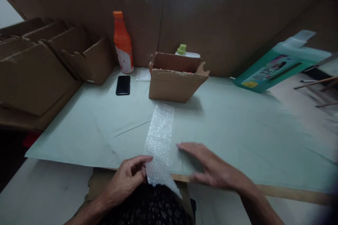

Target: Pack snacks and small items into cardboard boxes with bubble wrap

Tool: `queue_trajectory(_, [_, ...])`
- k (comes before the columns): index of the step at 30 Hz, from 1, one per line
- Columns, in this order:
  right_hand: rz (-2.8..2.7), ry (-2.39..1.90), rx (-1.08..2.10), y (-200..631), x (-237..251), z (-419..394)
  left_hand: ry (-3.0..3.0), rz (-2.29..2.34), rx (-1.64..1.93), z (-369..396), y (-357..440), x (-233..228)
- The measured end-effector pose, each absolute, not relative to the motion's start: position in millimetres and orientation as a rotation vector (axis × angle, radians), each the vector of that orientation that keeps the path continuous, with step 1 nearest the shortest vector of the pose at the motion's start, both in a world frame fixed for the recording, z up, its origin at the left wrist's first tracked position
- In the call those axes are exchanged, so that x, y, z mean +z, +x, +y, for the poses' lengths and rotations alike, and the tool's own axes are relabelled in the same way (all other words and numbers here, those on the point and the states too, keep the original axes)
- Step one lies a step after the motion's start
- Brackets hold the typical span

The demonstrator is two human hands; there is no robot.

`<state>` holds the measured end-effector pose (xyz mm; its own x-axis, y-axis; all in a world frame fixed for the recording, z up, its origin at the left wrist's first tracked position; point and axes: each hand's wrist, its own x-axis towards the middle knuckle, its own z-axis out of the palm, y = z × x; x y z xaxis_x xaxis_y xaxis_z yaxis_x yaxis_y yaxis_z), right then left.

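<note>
A strip of clear bubble wrap [160,133] lies lengthwise on the pale table covering, its near end bending over the front edge toward my lap. My left hand [129,175] is at the left side of this near end, fingers curled, with the index fingertip on the strip's edge and the thumb close below. How firmly it grips is hard to see. To the right of the strip, my right hand [208,165] is slightly blurred, palm turned inward, thumb apart from the stretched fingers, holding nothing.
Beyond the strip stands an open cardboard box [174,86], with a green-capped bottle [182,49] behind it. A black phone [123,85] and an orange bottle [123,44] are to its left. Larger cardboard boxes [34,77] line the left side. A green liquid jug [280,63] stands right.
</note>
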<state>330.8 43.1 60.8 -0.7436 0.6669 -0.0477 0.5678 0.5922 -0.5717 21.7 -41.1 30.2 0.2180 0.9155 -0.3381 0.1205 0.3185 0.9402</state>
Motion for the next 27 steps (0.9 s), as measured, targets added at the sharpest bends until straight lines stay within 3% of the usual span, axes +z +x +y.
queue_trajectory(3, [-2.516, -1.061, 0.926, 313.2, 57.0, -15.9, 1.359, 1.410, 0.825, -33.0, 24.3, 24.3])
queue_trajectory(6, [-2.210, -1.185, 0.778, 272.6, 36.0, -30.0, 1.656, 1.582, 0.827, -20.9, 25.2, 21.5])
queue_trajectory(10, [-1.977, -1.341, 0.546, 247.3, 8.5, -0.5, 1.889, 1.825, 0.373, 3.9, 24.7, 28.1])
queue_trajectory(15, [-2.009, -1.276, 0.238, 254.9, 8.4, 14.4, 1.863, 1.918, 0.124, 29.4, 28.5, 33.9])
queue_trajectory(20, [-2.280, -1.086, 0.237, 239.6, 17.5, -0.9, 1.819, 1.928, 0.084, 36.5, 29.2, 27.7])
queue_trajectory(23, [-2.335, -1.121, 0.240, 227.2, 10.4, 1.1, 1.841, 1.902, 0.201, 32.0, 23.0, 20.1])
queue_trajectory(27, [-2.230, -1.119, 0.311, 226.6, 4.2, 5.3, 2.092, 1.624, 0.755, 8.6, 8.6, 18.1])
